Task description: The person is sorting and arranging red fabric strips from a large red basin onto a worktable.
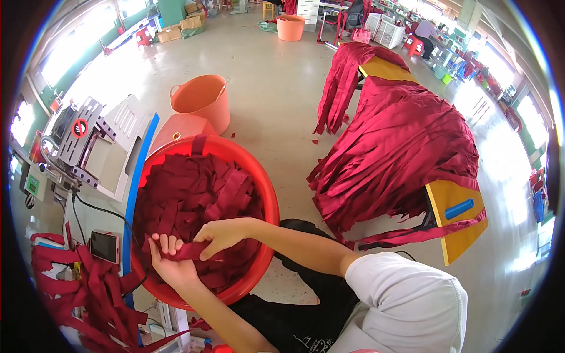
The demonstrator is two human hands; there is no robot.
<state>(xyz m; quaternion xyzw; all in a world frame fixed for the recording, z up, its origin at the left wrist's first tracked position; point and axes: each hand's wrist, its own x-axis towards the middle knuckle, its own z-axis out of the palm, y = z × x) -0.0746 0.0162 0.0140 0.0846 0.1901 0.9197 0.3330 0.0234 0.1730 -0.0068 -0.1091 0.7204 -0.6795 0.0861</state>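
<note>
Over a big red tub point(272, 203) heaped with dark red fabric strips point(197, 182), both my hands meet on one fabric strip point(187, 252). My left hand point(175, 267) is palm up, its fingers curled over the strip's left part. Closing on the strip from the right, my right hand point(220, 237) pinches it between thumb and fingers. The strip lies roughly level between them, just above the heap. Part of it is hidden by my fingers.
At left, a machine point(94, 147) stands on a blue-edged table point(144, 147), with a phone point(105, 246) and loose red strips point(109, 294) nearby. Right, long red strips point(400, 135) drape a yellow board point(447, 203). An orange basket point(203, 100) stands beyond the tub; a person point(425, 34) sits far off.
</note>
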